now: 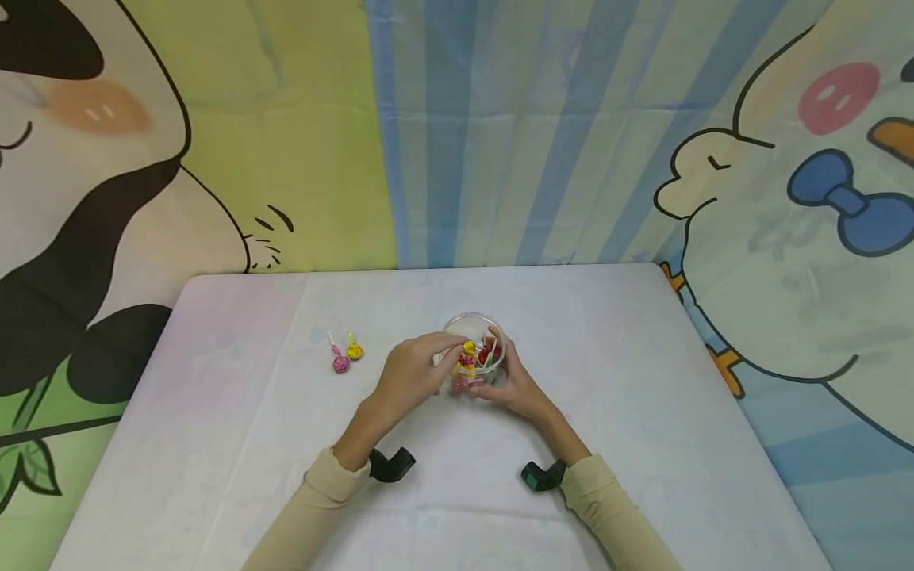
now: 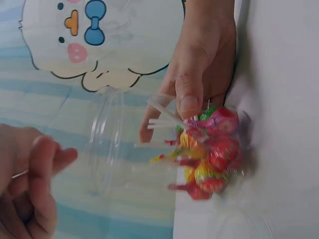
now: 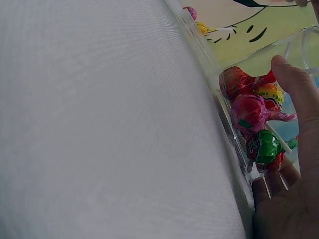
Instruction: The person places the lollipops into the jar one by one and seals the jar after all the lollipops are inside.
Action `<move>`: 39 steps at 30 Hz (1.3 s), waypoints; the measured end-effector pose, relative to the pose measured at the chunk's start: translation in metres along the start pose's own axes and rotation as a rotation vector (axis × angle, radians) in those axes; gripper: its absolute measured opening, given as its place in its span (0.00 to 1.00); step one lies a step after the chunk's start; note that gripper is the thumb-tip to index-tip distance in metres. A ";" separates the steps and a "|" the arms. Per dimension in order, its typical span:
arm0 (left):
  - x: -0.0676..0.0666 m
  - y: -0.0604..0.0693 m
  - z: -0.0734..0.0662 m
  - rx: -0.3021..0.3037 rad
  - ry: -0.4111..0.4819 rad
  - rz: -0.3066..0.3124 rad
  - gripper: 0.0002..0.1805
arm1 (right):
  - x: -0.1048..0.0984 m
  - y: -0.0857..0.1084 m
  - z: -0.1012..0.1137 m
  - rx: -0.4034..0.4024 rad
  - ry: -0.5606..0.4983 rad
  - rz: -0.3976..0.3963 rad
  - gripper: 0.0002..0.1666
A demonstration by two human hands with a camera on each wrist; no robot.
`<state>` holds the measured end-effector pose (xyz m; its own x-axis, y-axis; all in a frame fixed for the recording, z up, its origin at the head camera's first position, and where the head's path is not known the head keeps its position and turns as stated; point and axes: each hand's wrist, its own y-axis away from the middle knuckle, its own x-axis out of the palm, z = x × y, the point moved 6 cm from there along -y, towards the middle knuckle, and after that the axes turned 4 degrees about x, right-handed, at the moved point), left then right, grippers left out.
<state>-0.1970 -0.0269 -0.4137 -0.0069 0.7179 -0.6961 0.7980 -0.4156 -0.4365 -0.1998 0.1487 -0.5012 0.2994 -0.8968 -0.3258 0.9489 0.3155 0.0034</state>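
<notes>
A clear plastic jar (image 1: 457,319) stands on the table, holding several wrapped lollipops (image 2: 224,154) with their white sticks towards its mouth. My right hand (image 1: 524,388) grips the jar's side, its thumb (image 3: 299,89) on one side and the fingers round the other. Above the rim my left hand (image 1: 417,369) has its fingers bent together at the mouth. A short piece of white stick (image 2: 20,174) shows between those fingers, and a yellow lollipop (image 1: 468,347) appears at the fingertips from above. The fingers hide most of this held lollipop.
Left of the jar, a pink lollipop (image 1: 340,364) and a yellow lollipop (image 1: 355,350) lie on the white tablecloth (image 1: 236,444). A faint clear curved edge (image 2: 266,229) shows beside the jar in the left wrist view. A cartoon-printed curtain (image 1: 500,135) hangs behind the table.
</notes>
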 end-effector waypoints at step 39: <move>-0.076 0.065 0.233 -0.295 0.083 0.307 0.20 | 0.001 0.000 -0.003 0.037 -0.012 0.011 0.61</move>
<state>-0.2856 -0.2387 -0.5219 0.2966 0.6337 -0.7145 0.8937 -0.4479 -0.0263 -0.2004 0.1489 -0.5045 0.3109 -0.8969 -0.3146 0.9485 0.3139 0.0424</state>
